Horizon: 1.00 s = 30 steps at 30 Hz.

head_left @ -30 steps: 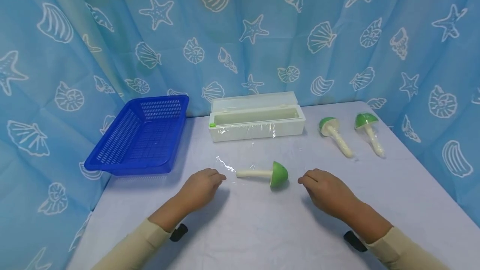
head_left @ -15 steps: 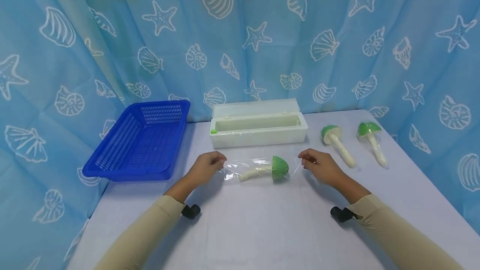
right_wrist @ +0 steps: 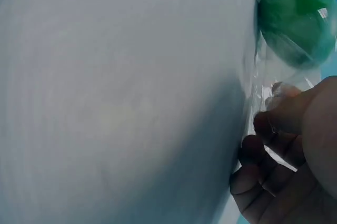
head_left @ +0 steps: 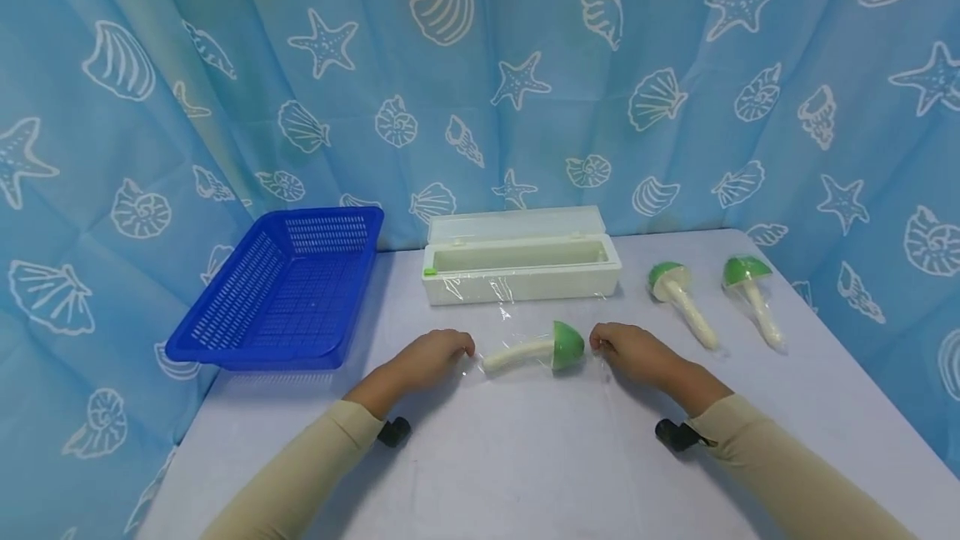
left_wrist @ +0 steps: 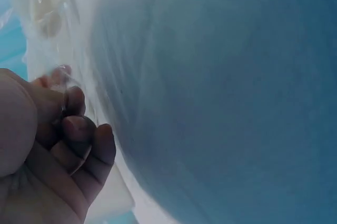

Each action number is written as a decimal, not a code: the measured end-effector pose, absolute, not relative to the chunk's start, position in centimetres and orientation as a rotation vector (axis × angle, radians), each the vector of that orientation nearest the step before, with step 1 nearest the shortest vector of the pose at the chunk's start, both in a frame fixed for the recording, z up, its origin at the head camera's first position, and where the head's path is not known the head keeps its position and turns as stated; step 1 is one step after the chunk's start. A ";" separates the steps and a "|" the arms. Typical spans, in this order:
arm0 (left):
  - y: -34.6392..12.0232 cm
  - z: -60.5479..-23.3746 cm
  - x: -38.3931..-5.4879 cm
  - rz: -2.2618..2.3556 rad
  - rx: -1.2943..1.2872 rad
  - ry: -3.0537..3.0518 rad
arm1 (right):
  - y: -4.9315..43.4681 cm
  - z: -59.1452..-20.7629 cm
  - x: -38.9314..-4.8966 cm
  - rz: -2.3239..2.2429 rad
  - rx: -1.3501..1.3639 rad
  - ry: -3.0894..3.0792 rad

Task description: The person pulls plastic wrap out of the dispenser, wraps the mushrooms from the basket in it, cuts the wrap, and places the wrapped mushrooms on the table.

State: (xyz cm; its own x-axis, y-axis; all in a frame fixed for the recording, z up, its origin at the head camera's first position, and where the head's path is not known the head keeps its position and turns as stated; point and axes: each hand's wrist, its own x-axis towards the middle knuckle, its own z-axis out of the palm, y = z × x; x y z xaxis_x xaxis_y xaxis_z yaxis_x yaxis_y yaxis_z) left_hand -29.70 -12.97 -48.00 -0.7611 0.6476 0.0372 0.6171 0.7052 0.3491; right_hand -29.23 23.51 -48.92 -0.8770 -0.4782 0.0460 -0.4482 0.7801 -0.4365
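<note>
On the white table lies a toy mushroom with a green cap and a pale stem, cap to the right. Clear plastic film covers it and shows only by its shine. My left hand, just past the stem's end, pinches the film between thumb and fingers. Beyond the cap, my right hand pinches the film's other side. In the right wrist view the green cap sits under the shiny film above my fingertips. The stem end is blurred in the left wrist view.
A white film dispenser box with its lid raised stands behind the mushroom. The blue basket is at the back left. Two wrapped green-capped mushrooms lie at the back right. A blue shell-print curtain hangs behind the table.
Both hands came up pinching the film and lifted it around the mushroom, then lowered and drew inward, closer to its two ends. The stem has tilted slightly.
</note>
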 end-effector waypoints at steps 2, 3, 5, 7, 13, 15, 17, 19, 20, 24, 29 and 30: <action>-12.6 -47.7 -29.4 0.459 1.040 2.812 | 22.8 -48.6 -28.9 -0.596 -0.791 2.904; -12.4 -47.5 -29.2 0.429 1.045 2.807 | 22.5 -48.4 -28.8 -0.555 -0.815 2.910; -12.1 -47.3 -28.9 0.389 1.057 2.801 | 22.1 -48.2 -28.7 -0.501 -0.859 2.917; -11.8 -47.2 -28.6 0.377 1.048 2.804 | 21.9 -48.1 -28.7 -0.485 -0.892 2.911; -11.2 -47.3 -27.7 0.340 0.952 2.830 | 21.8 -47.9 -28.3 -0.596 -0.790 2.827; -11.1 -47.4 -27.6 0.314 0.941 2.838 | 21.6 -47.9 -28.0 -0.569 -0.719 2.816; -11.1 -47.4 -27.8 0.298 0.954 2.855 | 21.0 -47.9 -27.9 -0.506 -0.668 2.830; -11.2 -47.3 -28.0 0.291 0.985 2.872 | 20.4 -47.8 -27.8 -0.463 -0.648 2.851; -11.2 -47.3 -28.1 0.283 1.005 2.882 | 20.2 -47.8 -27.9 -0.469 -0.641 2.861; -11.6 -47.4 -28.8 0.356 1.049 2.889 | 20.8 -48.0 -28.6 -0.653 -0.713 2.868; -12.1 -47.9 -29.7 0.769 0.846 2.745 | 23.0 -48.9 -29.5 -1.118 -0.650 2.661; -12.1 -48.0 -29.8 0.858 0.787 2.715 | 23.3 -49.0 -29.6 -1.210 -0.617 2.608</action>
